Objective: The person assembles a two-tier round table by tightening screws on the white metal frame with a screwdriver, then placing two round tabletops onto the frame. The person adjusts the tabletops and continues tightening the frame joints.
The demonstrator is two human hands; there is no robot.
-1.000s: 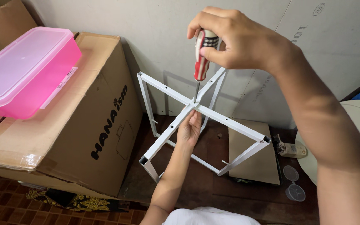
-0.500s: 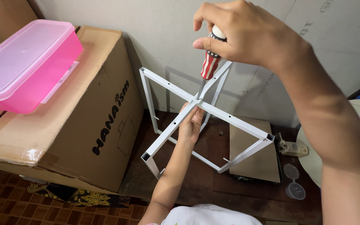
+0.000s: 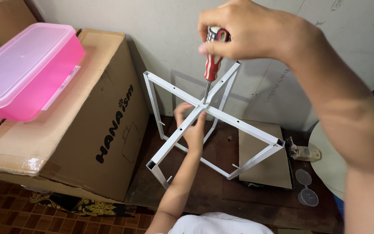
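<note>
A white metal frame [image 3: 243, 125] of crossed square tubes stands on a dark wooden surface in front of me. My right hand [image 3: 249, 30] grips the red and white handle of a screwdriver [image 3: 212, 60], held upright with its tip at the centre joint where the tubes cross. My left hand [image 3: 190, 128] reaches up from below and holds the frame just under that joint, fingers around the tube.
A large brown cardboard box [image 3: 91, 121] stands at the left with a pink lidded plastic container [image 3: 24, 71] on top. A flat piece of cardboard [image 3: 265, 162] lies under the frame. Small clear plastic cups [image 3: 304, 187] and a round white object [image 3: 332, 160] are at the right.
My right hand has turned on the screwdriver handle while the tip stays at the centre joint. The view has shifted slightly. My left hand keeps its hold under the joint.
</note>
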